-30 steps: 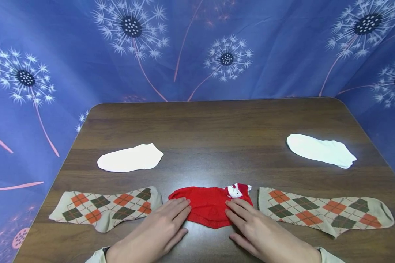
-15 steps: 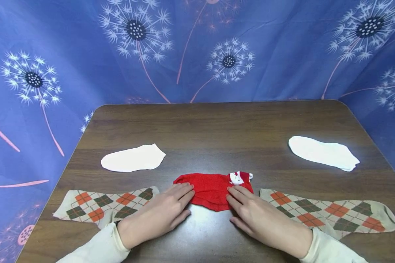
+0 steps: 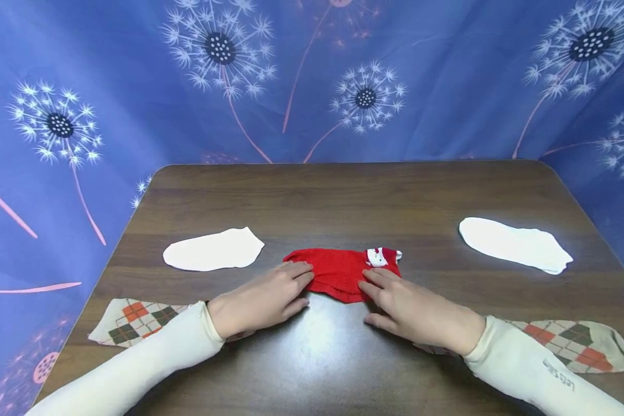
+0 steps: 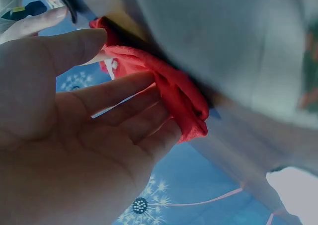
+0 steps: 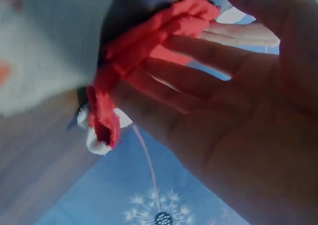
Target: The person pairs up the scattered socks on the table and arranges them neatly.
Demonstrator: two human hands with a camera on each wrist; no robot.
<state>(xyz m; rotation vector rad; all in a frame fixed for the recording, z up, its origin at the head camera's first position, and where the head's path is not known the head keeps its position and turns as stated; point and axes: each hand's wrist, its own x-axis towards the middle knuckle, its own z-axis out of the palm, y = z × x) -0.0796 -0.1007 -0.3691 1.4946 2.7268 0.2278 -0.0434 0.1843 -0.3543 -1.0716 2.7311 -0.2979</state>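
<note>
Left hand (image 3: 262, 297) and right hand (image 3: 413, 309) — fingers extended, gripping nothing — rest on opposite ends of the red cloth (image 3: 338, 268) (white figure (image 3: 377, 258) rightward); light, even pressure should prevent bunching.

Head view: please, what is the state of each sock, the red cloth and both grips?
Red cloth: laid out, wrinkled
Left grip: uncurled, touching the cloth's left part
Right grip: uncurled, touching the cloth's right part
Left white sock: flat, untouched
Right white sock: flat, untouched
Left patterned sock: laid out, partly hidden
Right patterned sock: laid out, partly hidden
</note>
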